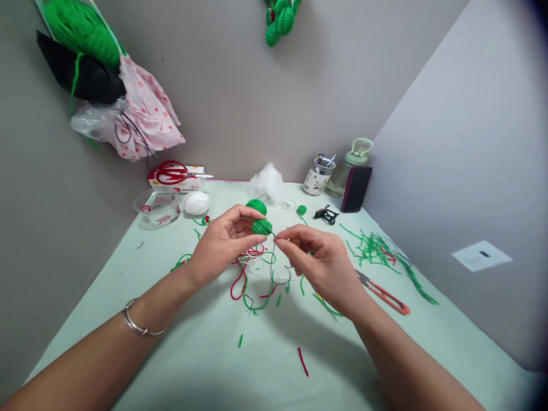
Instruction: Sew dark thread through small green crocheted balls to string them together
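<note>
My left hand point(225, 242) is closed around a small green crocheted piece point(259, 218), held above the table's middle. My right hand point(319, 262) pinches a thin needle point(274, 234) whose tip sits at the green piece. Green yarn trails down from the hands to a tangle of red, white and green strands point(252, 268) on the pale green table point(205, 354). A silver bracelet point(137, 325) circles my left wrist.
Orange-handled thread snips point(385, 294) lie right of my right hand, near green yarn scraps point(377, 248). At the back stand red scissors on a box point(175, 174), white stuffing point(268, 182), a pen cup point(319, 177), a bottle point(349, 171) and a plastic lid point(156, 208).
</note>
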### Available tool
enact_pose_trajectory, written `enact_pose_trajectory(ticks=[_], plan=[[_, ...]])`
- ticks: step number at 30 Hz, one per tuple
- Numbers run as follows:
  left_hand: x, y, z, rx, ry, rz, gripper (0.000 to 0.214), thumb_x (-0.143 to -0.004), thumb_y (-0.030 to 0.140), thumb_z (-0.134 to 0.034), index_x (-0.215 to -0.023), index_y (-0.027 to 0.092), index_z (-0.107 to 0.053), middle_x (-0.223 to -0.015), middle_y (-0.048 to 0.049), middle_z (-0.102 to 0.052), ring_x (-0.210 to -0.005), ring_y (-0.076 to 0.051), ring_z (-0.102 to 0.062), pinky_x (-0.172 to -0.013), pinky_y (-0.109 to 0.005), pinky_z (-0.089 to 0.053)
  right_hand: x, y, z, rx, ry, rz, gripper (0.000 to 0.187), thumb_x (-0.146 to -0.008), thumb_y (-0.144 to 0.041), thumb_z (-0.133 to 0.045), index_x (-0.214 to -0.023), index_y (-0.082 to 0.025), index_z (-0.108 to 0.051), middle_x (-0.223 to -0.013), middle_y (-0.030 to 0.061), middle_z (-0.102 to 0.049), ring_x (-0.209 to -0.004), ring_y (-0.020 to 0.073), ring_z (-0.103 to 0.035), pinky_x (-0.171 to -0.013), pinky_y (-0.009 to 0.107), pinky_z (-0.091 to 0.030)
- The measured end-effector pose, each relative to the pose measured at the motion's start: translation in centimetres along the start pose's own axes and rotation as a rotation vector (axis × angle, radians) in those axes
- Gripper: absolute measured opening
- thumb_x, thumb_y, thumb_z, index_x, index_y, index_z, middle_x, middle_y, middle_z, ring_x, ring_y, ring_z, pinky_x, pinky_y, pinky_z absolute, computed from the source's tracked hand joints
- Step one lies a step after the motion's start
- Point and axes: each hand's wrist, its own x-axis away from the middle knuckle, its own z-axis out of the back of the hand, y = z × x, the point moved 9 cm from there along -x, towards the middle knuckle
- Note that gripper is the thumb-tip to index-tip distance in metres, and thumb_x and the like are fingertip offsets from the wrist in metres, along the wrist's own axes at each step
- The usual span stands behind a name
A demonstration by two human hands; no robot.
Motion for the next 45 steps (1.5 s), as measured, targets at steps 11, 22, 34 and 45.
enact_pose_trajectory(ticks=[11, 22, 34, 45], plan=[[0.2, 0.1, 0.3, -0.047, 0.056, -0.050, 0.028, -0.079, 0.026, -0.079, -0.101, 0.019, -0.063, -0.106, -0.0053, -0.068, -0.101, -0.019, -0.066, -0.093, -0.035, -0.054, 0.2, 0.0, -0.7, 0.047, -0.055, -0.055, 0.020, -0.093, -0.032, -0.058, -0.082, -0.018, -0.068, -0.054, -0.0046, -0.049, -0.050, 0.0096, -0.043, -0.048, 0.024, -0.030], [0.5, -0.2, 0.2, 0.044, 0.090, 0.010, 0.032, -0.074, 0.029, -0.084, -0.096, 0.019, -0.063, -0.092, -0.0025, -0.069, -0.090, -0.017, -0.066, -0.081, -0.030, -0.055, 0.0, -0.2, -0.9, -0.095, 0.007, 0.021, 0.017, -0.094, -0.030, -0.060, -0.082, -0.018, -0.064, -0.057, -0.0051, -0.050, -0.051, 0.0087, -0.046, -0.048, 0.023, -0.035], [1.2, -0.5, -0.5, 0.103, 0.182, -0.013, 0.028, -0.076, 0.029, -0.083, -0.093, 0.019, -0.063, -0.087, -0.0008, -0.068, -0.079, -0.013, -0.064, -0.068, -0.025, -0.052, -0.4, 1.4, -1.2, -0.268, 0.064, -0.036, 0.022, -0.090, -0.034, -0.066, -0.077, -0.017, -0.061, -0.053, -0.0059, -0.052, -0.046, 0.0068, -0.044, -0.045, 0.020, -0.033], [1.1, -1.1, -1.0, 0.077, 0.128, -0.041, 0.023, -0.081, 0.030, -0.079, -0.098, 0.018, -0.068, -0.103, -0.0043, -0.064, -0.088, -0.015, -0.066, -0.080, -0.029, -0.056, -0.5, 1.6, -1.3, -0.284, -0.115, -0.105, 0.014, -0.094, -0.029, -0.059, -0.100, -0.021, -0.049, -0.070, -0.0034, -0.065, -0.062, 0.0134, -0.065, -0.058, 0.024, -0.045]])
